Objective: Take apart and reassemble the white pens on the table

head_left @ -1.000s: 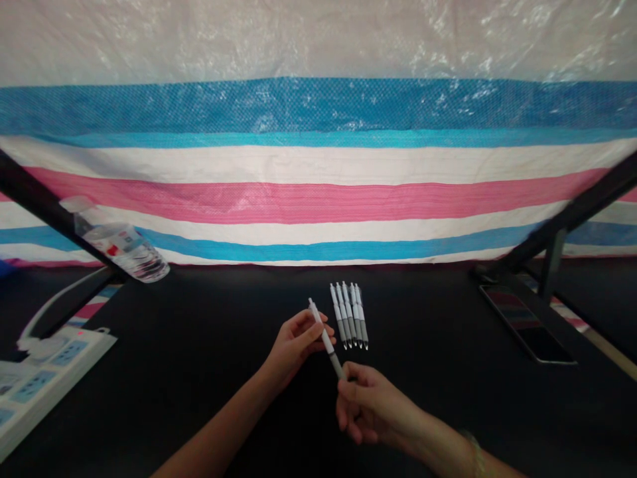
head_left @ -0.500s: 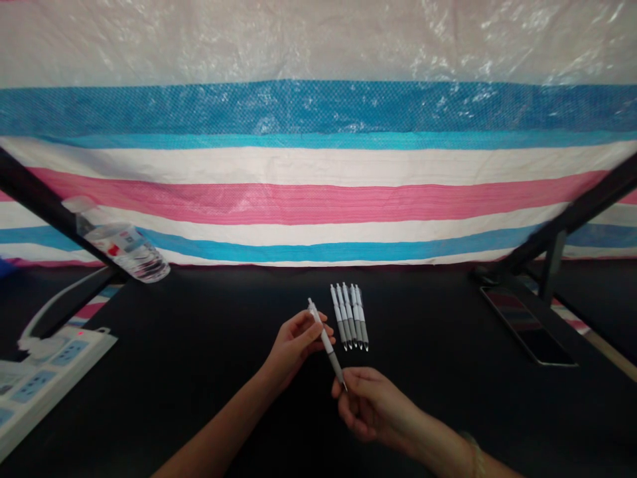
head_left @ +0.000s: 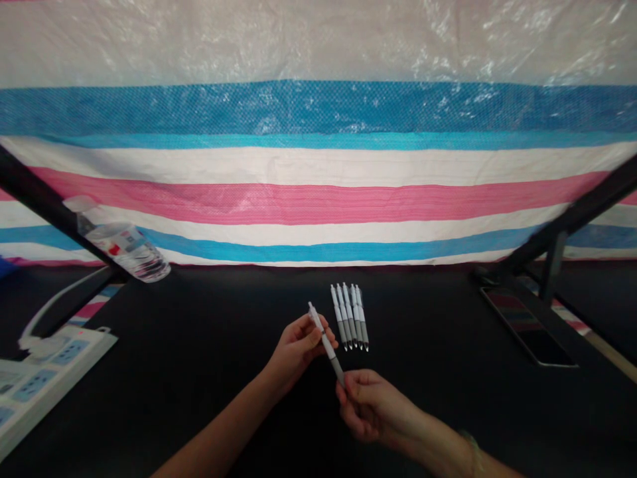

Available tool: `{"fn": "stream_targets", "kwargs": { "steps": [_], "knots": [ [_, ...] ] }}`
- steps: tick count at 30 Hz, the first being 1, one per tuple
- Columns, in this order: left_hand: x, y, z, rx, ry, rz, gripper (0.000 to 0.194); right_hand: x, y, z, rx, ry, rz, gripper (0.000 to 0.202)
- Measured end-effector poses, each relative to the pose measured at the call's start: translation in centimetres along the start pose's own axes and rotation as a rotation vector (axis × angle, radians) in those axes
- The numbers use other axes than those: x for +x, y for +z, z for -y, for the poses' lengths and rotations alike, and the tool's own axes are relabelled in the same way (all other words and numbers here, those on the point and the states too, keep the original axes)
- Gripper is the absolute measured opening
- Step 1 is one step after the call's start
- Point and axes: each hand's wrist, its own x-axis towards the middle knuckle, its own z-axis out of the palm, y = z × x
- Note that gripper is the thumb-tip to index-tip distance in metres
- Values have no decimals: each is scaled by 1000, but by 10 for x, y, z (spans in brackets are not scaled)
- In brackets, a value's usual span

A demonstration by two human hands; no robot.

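Note:
A white click pen (head_left: 327,344) with a grey grip is held at a slant between my two hands, its clicker end up and to the left. My left hand (head_left: 301,342) pinches the white barrel near the clip. Lower down, the fingers of my right hand (head_left: 365,401) close on the tip end and hide the point. Just beyond my left fingertips, several matching pens (head_left: 350,317) lie side by side in a row on the black table (head_left: 223,318), with their tips toward me.
A power strip (head_left: 54,372) with a plugged-in cable lies at the left. Behind it a clear water bottle (head_left: 129,252) leans by a black bar. A phone (head_left: 527,325) rests at the right near another black bar (head_left: 572,212). Striped sheeting (head_left: 318,199) hangs at the back.
The pen and both hands have shifted very slightly. My right fingers now cover the pen's tip, which showed before. The row of pens has stayed in place.

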Motion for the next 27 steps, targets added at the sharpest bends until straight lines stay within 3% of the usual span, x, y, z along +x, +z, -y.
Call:
{"fn": "stream_targets", "kwargs": {
  "steps": [7,11,13,16,19,22,27],
  "knots": [
    [-1,4,-6,63,32,-59,34,-7,10,10,30,-72,-21,48],
    [-6,9,-13,195,73,-101,72,-11,17,16,35,-93,28,46],
    [-7,9,-15,224,94,-109,77,-10,16,17,-25,-100,25,42],
    [-6,7,-17,255,117,-95,67,-9,11,17,-239,-152,-34,33],
    [-5,5,-17,262,128,-108,60,-10,9,20,-563,-275,-190,19],
    [-5,7,-18,248,123,-135,61,-13,9,23,-840,-412,-320,22],
    [-5,9,-19,238,142,-171,70,-15,12,25,-1003,-519,-318,23]
  ]
}}
